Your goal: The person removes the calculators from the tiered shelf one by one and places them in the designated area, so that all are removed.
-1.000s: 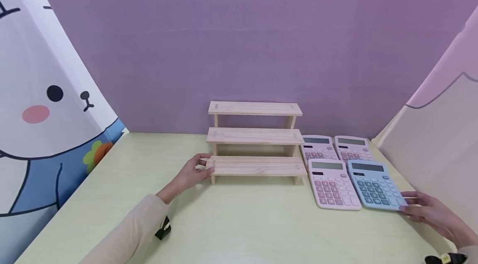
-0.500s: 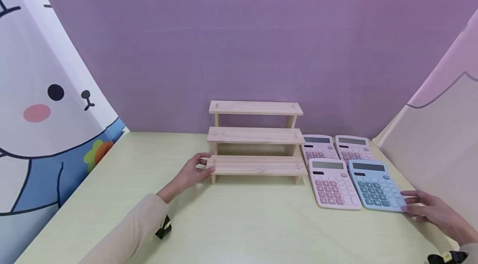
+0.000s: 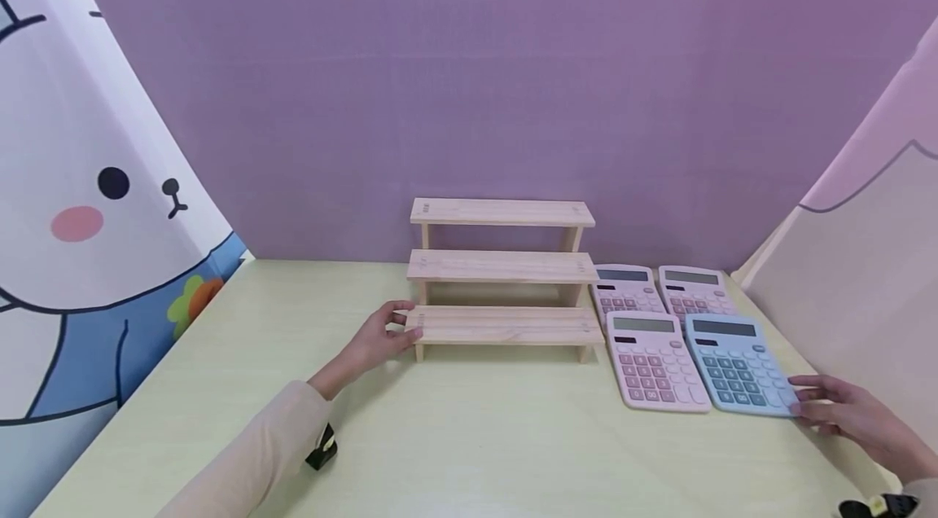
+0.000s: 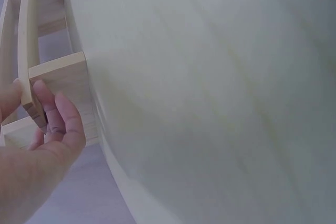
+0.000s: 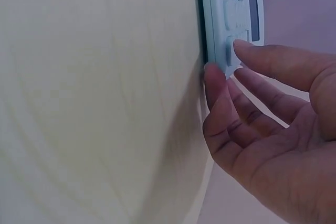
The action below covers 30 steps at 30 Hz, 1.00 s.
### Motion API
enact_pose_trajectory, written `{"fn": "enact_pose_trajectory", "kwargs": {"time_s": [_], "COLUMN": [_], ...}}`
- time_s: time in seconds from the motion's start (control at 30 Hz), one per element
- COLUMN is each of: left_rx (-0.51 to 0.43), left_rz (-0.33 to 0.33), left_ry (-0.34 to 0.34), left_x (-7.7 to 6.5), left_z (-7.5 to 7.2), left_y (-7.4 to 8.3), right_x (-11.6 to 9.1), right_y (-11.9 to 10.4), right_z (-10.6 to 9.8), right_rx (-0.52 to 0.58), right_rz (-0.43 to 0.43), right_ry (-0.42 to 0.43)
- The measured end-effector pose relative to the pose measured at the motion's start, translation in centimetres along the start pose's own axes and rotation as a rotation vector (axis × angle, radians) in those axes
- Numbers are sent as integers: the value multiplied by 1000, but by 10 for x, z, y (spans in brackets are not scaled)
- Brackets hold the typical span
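A three-step wooden display stand (image 3: 506, 265) stands on the table near the purple backdrop. My left hand (image 3: 377, 339) grips the left end of its lowest shelf. In the left wrist view, the thumb lies on one face of the board (image 4: 30, 40) and curled fingers on the other. At the right, my right hand (image 3: 843, 412) holds the lower right corner of a blue calculator (image 3: 740, 363). The right wrist view has the thumb on the calculator's (image 5: 231, 19) key side and bent fingers at its edge. The calculator lies on the table or close to it.
A pink calculator (image 3: 652, 363) lies left of the blue one. Behind them are two more pale pink calculators, one (image 3: 626, 290) beside the stand and another (image 3: 692, 290) farther right. Fabric panels (image 3: 872, 257) border the pale table (image 3: 469, 436).
Over the last second my right hand has shifted very slightly right, and the blue calculator's lower corner with it. My left hand and the stand look unchanged.
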<state>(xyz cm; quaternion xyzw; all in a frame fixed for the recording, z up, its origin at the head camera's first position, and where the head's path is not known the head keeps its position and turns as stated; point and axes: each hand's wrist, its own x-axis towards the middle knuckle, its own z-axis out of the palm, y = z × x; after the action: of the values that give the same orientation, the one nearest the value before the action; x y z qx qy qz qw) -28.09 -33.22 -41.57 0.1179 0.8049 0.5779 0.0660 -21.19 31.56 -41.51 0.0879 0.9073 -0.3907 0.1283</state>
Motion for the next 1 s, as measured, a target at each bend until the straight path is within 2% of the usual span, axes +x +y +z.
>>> {"fn": "enact_pose_trajectory", "kwargs": {"time_s": [0.3,0.53,0.77,0.9,1.0], "left_rx": [70,114,273,381,481], "left_rz": [-4,-5,25,62,119], "left_ry": [10,-24,-57,-29,0], "left_x": [3,1,-4,-8,-12], "left_z": [-1,-5,-21,-34,-44], "left_y": [0,3,7,12,14], "right_x": [3,14,-1,-8,-9], "right_y": [5,8,-31,-54,-67], "right_z": [-3,-2,15,24,29], "right_rx": [13,39,-80,-64,-59], "right_rz": [-101,-165,-242,-321,-370], "right_ry": [56,101,197,257,298]}}
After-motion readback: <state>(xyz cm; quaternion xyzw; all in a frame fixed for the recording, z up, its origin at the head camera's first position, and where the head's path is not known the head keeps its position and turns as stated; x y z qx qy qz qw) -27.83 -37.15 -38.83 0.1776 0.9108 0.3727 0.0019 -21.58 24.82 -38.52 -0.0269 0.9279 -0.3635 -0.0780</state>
